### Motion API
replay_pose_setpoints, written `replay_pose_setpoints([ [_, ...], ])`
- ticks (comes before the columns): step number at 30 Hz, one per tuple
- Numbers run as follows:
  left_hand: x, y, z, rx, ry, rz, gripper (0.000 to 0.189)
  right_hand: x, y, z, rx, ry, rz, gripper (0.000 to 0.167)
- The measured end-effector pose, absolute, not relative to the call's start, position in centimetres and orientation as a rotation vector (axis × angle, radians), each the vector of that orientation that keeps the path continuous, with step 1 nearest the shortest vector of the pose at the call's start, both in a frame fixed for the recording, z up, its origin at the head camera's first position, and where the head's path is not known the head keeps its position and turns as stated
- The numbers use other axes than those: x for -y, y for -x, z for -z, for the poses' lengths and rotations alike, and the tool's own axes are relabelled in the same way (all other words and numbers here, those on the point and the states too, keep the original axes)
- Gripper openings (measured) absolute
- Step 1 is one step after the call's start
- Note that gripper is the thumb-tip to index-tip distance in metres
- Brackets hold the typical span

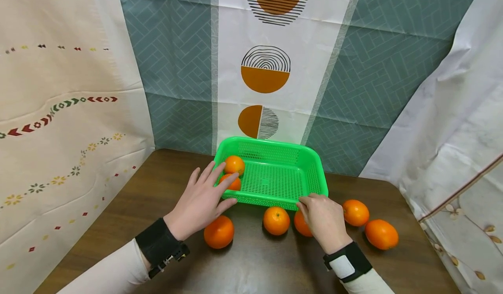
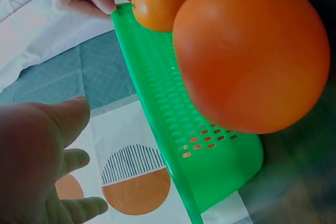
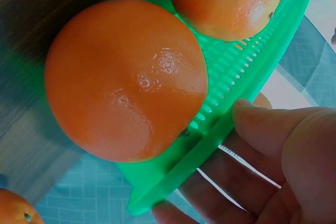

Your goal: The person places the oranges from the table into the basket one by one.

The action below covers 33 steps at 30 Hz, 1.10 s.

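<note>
Left hand (image 1: 198, 209) spread, grasping nothing; two oranges (image 1: 235, 165) in green plastic basket (image 1: 275, 153) by its fingertips. Right hand (image 1: 324, 219) pinches basket's near rim. Five oranges (image 1: 276, 220) left outside: one below left thumb, four around right fingers.

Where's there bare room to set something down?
In the green basket, the floor right of its two orange fruits is bare. On the table, the back-left patch between the patterned cloth and basket is free. Crowded: the basket's near side, with three loose fruits and the right hand gripping its rim.
</note>
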<state>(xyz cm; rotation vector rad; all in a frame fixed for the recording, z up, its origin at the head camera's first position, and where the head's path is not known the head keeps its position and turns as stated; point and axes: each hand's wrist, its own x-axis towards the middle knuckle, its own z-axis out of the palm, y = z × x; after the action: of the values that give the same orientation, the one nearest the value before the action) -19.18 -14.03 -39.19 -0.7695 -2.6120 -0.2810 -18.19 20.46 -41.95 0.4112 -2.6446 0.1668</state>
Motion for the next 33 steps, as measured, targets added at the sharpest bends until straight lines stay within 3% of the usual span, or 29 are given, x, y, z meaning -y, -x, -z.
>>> replay_pose_setpoints([
  [33,14.1,14.8,41.4,2.655,0.896,0.276,0.069,-20.5,18.1,42.0,2.616,-0.425,-0.19,0.01],
])
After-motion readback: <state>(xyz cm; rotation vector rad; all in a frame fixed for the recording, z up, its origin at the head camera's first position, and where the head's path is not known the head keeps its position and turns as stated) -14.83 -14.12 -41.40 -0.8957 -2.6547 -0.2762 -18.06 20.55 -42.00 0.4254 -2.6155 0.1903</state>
